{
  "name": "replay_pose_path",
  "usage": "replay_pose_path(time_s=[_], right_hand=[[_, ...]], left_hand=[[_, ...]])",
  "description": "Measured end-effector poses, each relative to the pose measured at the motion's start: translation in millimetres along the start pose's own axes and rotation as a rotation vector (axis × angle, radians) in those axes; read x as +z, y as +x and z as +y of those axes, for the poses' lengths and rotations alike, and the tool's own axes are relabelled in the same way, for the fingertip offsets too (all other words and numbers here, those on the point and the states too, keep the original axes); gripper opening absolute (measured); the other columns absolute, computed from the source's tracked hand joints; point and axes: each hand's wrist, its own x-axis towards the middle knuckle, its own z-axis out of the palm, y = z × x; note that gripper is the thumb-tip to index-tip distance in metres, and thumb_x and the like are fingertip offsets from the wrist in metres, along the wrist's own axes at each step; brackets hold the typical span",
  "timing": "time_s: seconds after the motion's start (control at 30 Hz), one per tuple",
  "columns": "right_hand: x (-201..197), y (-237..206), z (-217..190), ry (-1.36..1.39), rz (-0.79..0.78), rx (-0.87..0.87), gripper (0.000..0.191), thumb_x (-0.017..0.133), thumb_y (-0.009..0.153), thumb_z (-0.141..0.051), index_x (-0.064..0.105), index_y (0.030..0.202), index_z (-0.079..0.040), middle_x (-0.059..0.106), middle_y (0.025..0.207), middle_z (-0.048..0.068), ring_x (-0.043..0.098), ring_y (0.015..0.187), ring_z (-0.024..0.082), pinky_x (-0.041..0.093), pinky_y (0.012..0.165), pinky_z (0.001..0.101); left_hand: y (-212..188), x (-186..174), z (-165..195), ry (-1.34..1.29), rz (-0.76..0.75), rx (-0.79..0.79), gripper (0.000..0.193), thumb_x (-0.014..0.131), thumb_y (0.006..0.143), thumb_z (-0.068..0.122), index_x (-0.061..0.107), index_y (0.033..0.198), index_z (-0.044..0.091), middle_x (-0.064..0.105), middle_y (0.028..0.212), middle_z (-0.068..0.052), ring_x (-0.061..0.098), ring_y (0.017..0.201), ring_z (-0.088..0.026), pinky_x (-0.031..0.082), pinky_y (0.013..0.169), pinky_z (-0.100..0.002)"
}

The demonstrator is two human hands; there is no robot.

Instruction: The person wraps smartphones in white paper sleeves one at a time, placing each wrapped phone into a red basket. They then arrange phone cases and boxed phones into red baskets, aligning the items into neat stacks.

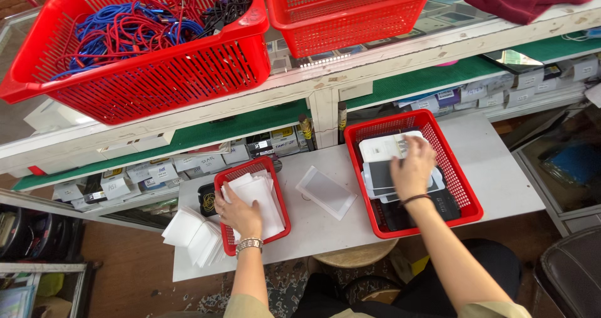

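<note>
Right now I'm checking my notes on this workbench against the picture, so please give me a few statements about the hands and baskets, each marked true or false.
1. The left hand rests on white sleeves in the small red basket. True.
2. The right hand reaches into the larger red basket on the table. True.
3. The big basket on the upper shelf holds folded cloths. False: it holds red, blue and black cables.
4. Both wrists are bare. False: the left wears a metal bracelet, the right a dark band.
5. A clear flat package lies on the table between the two baskets. True.
</note>
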Motion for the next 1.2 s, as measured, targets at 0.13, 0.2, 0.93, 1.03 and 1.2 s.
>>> replay_pose_path(time_s=[0.13, 0.2, 0.93, 1.03, 1.2], right_hand=[[51.8, -17.6, -64.0, 0.438, -0.590, 0.154, 0.046, 0.067, 0.091, -0.021, 0.058, 0.135, -0.013, 0.071, 0.121, 0.017, 0.071, 0.111, 0.030, 0.056, 0.095, 0.0358], [72.5, -31.6, -84.3, 0.243, -0.821, 0.088, 0.071, 0.078, 0.083, -0.031, 0.047, 0.142, -0.010, 0.062, 0.125, 0.025, 0.061, 0.118, 0.038, 0.050, 0.101, 0.0403], [82.2, -16.8, -63.7, 0.870, -1.090, 0.513, 0.027, 0.067, 0.095, -0.019, 0.064, 0.116, -0.002, 0.074, 0.097, 0.005, 0.067, 0.087, 0.010, 0.054, 0.079, 0.0271], [65.0, -12.8, -74.4, 1.010, -0.997, 0.547, 0.027, 0.067, 0.096, -0.017, 0.065, 0.117, -0.001, 0.073, 0.095, 0.008, 0.067, 0.086, 0.012, 0.054, 0.078, 0.0266], [48.3, -6.3, -80.8, 0.959, -0.882, 0.492, 0.032, 0.068, 0.095, -0.019, 0.061, 0.120, 0.000, 0.076, 0.102, 0.006, 0.068, 0.097, 0.011, 0.053, 0.087, 0.0268]], left_hand=[[-16.1, 18.0, 26.7, -0.045, 0.137, 0.242, 0.084, 0.083, 0.073, 0.021, 0.043, 0.146, 0.013, 0.033, 0.158, -0.023, 0.027, 0.144, -0.047, 0.021, 0.112, -0.061], [-28.5, 29.9, 40.9, -0.274, 0.163, 0.488, 0.058, 0.071, 0.087, 0.014, 0.052, 0.142, 0.009, 0.057, 0.142, -0.016, 0.051, 0.137, -0.035, 0.029, 0.121, -0.056], [-17.4, 68.6, 80.6, -1.311, -0.646, -0.122, 0.061, 0.081, 0.085, 0.030, 0.059, 0.131, -0.004, 0.067, 0.128, -0.013, 0.063, 0.116, -0.020, 0.050, 0.096, -0.033], [-15.4, 68.9, 93.5, -1.341, -0.790, -0.154, 0.054, 0.081, 0.084, 0.034, 0.070, 0.121, -0.003, 0.075, 0.115, -0.011, 0.070, 0.100, -0.017, 0.055, 0.086, -0.033], [-34.7, 56.1, 103.6, -1.086, -0.778, -0.017, 0.043, 0.079, 0.086, 0.035, 0.077, 0.111, 0.000, 0.079, 0.103, -0.006, 0.072, 0.092, -0.013, 0.056, 0.082, -0.029]])
